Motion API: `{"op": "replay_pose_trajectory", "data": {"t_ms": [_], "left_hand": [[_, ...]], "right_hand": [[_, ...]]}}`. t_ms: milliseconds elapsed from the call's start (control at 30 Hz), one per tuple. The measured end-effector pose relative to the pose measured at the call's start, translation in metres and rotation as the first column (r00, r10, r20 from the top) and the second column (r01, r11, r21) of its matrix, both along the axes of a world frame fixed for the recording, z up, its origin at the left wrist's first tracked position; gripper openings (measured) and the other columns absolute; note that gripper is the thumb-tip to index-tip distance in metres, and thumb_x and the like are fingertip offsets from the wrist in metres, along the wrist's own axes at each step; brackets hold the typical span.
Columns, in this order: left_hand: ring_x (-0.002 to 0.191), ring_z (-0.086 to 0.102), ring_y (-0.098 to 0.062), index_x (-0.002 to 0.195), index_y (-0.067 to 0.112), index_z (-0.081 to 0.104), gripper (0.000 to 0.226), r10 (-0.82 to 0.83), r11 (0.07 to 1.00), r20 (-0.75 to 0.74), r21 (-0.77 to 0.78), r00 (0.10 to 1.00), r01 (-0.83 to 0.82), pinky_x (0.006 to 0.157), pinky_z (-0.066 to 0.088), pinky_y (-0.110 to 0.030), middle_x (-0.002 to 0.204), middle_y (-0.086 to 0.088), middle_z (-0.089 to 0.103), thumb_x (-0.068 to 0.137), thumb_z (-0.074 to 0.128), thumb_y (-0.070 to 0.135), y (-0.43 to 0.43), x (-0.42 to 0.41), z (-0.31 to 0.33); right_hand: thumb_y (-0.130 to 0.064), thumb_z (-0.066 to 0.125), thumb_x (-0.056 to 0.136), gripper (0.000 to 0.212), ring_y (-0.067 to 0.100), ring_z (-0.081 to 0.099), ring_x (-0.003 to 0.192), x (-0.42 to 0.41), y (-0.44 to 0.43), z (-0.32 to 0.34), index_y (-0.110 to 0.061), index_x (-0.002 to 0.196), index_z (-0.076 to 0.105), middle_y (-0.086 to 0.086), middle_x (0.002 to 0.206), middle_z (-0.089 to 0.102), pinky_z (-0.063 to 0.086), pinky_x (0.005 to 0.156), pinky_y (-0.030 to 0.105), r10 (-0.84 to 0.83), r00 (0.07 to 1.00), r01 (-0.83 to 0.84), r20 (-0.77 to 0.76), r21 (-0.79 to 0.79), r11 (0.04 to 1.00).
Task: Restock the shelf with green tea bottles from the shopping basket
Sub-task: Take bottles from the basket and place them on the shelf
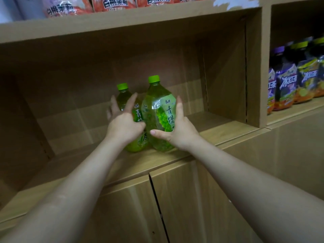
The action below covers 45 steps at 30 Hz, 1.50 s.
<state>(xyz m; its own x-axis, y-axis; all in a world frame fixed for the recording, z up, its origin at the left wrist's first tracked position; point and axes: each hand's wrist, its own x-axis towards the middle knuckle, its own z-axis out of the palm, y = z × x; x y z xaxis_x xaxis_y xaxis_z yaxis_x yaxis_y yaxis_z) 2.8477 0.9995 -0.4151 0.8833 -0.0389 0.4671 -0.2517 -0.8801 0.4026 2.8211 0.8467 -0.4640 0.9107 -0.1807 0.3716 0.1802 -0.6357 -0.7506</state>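
two green tea bottles (158, 113) side by side on shelf (219, 132); cabinet doors (192, 199) below

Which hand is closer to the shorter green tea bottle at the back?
Left. The left hand is spread right against the shorter bottle; the right hand is beside the taller bottle, farther away.

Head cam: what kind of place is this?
Likely a shop drinks aisle, or a mock-up of one. Wooden shelving holds two green tea bottles, dark iced-tea bottles fill the next bay, and orange-labelled packs line the shelf above.
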Motion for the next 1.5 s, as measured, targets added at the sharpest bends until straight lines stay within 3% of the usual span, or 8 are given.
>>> {"op": "replay_pose_trajectory", "data": {"t_ms": [233,400,533,633,767,933,1100,1500], "left_hand": [[0.105,0.058,-0.013,0.115,0.021,0.062,0.039,-0.293,0.922,0.479,-0.088,0.827,0.378,0.094,0.049,-0.032,0.121,0.0,0.057,0.077,0.057,0.013,-0.04,-0.087,-0.025],[0.071,0.063,-0.005,0.088,0.024,0.072,0.018,-0.667,0.685,0.228,-0.185,0.709,0.704,0.062,0.045,-0.009,0.078,0.013,0.069,0.081,0.056,0.02,-0.119,-0.173,-0.086],[0.067,0.064,-0.003,0.087,0.025,0.073,0.016,-0.803,0.578,-0.002,-0.244,0.595,0.779,0.065,0.049,-0.019,0.073,0.015,0.07,0.084,0.059,0.019,-0.18,-0.225,-0.144],[0.067,0.065,-0.006,0.086,0.025,0.074,0.019,-0.85,0.525,-0.101,-0.251,0.517,0.813,0.066,0.049,-0.022,0.071,0.012,0.07,0.083,0.063,0.009,-0.219,-0.258,-0.178],[0.074,0.061,0.003,0.083,0.026,0.075,0.018,-0.868,0.488,-0.194,-0.167,0.457,0.856,0.067,0.04,-0.004,0.073,0.019,0.067,0.08,0.066,0.011,-0.271,-0.295,-0.208],[0.087,0.062,-0.004,0.095,0.024,0.073,0.02,-0.86,0.442,-0.308,-0.053,0.407,0.895,0.084,0.049,-0.024,0.094,0.011,0.071,0.084,0.059,0.015,-0.316,-0.326,-0.238],[0.091,0.06,-0.005,0.099,0.027,0.071,0.023,-0.832,0.439,-0.378,-0.004,0.405,0.899,0.089,0.048,-0.025,0.1,0.011,0.068,0.084,0.057,0.017,-0.318,-0.339,-0.258],[0.124,0.047,-0.023,0.14,0.014,0.037,0.053,-0.705,0.575,-0.577,-0.125,0.412,0.809,0.094,0.037,-0.031,0.138,-0.006,0.05,0.093,0.051,0.034,-0.354,-0.352,-0.27]], "right_hand": [[-0.033,0.068,0.085,0.055,0.018,0.062,0.106,-0.113,-0.059,0.007,-0.023,0.136,0.048,0.004,0.113,0.067,0.048,0.095,0.036,0.085,0.99,-0.076,0.115,-0.086,0.993],[-0.026,0.068,0.084,0.021,0.012,0.071,0.07,-0.238,-0.146,-0.018,-0.021,0.104,0.068,0.006,0.08,0.075,0.049,0.059,0.014,0.102,0.994,-0.099,-0.045,0.075,0.992],[-0.027,0.067,0.082,0.016,0.019,0.069,0.066,-0.321,-0.224,-0.07,-0.018,0.094,0.07,0.009,0.076,0.074,0.057,0.066,0.04,-0.111,0.976,0.139,-0.186,0.142,0.98],[-0.011,0.066,0.087,0.004,0.01,0.063,0.058,-0.374,-0.27,-0.115,-0.012,0.089,0.069,0.006,0.066,0.07,0.051,0.062,0.021,-0.276,0.929,0.313,-0.248,0.125,0.941],[-0.015,0.073,0.083,0.015,0.015,0.062,0.069,-0.422,-0.315,-0.193,-0.011,0.097,0.069,0.013,0.081,0.071,0.055,0.072,0.031,-0.46,0.78,0.511,-0.424,0.007,0.86],[-0.051,0.063,0.085,0.079,0.028,0.05,0.127,-0.413,-0.322,-0.277,-0.006,0.144,0.036,0.014,0.143,0.048,0.041,0.101,0.034,-0.424,0.494,0.589,-0.759,-0.067,0.805],[-0.06,0.068,0.076,0.118,0.036,0.035,0.137,-0.36,-0.318,-0.316,0.006,0.146,0.0,0.022,0.153,0.026,0.034,0.11,0.041,-0.333,0.385,0.865,-0.861,0.21,0.456],[-0.026,0.089,0.056,0.096,0.019,0.068,0.07,-0.39,-0.339,-0.304,-0.018,0.137,0.039,0.011,0.107,0.067,0.049,0.054,0.032,-0.271,0.772,0.627,-0.575,0.76,0.171]]}}
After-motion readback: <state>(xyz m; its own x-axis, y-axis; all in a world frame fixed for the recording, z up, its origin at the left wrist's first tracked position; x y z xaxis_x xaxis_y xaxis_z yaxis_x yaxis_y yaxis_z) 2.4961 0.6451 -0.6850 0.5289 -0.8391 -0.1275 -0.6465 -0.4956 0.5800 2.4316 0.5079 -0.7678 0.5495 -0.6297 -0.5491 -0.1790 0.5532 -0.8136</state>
